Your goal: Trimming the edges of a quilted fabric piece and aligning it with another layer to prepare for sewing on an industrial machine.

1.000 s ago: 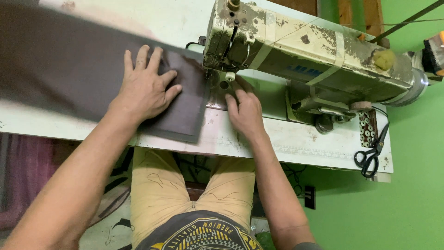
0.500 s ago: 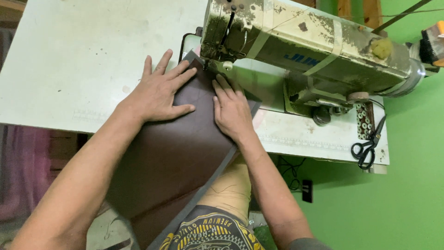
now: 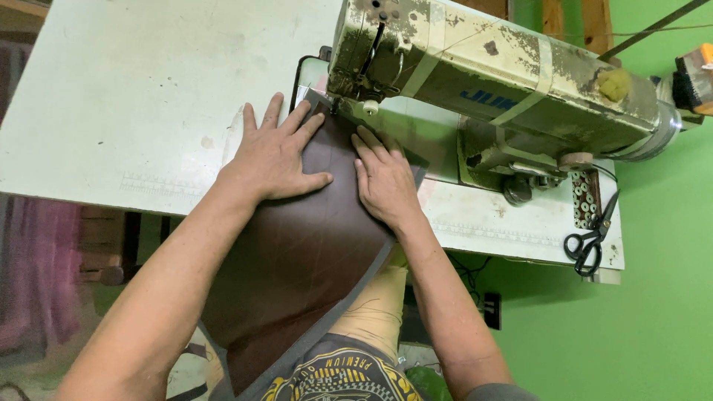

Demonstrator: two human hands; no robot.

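Pressed flat on the dark brown leather panel [image 3: 297, 252] at frame centre, its top corner under the needle of the old cream sewing machine [image 3: 490, 89]. Left hand [image 3: 275, 160] splayed wide, right hand [image 3: 382, 182] fingers together, gripping nothing. Best fed evenly, fingertips kept clear of the needle. Black scissors [image 3: 587, 245] at right.
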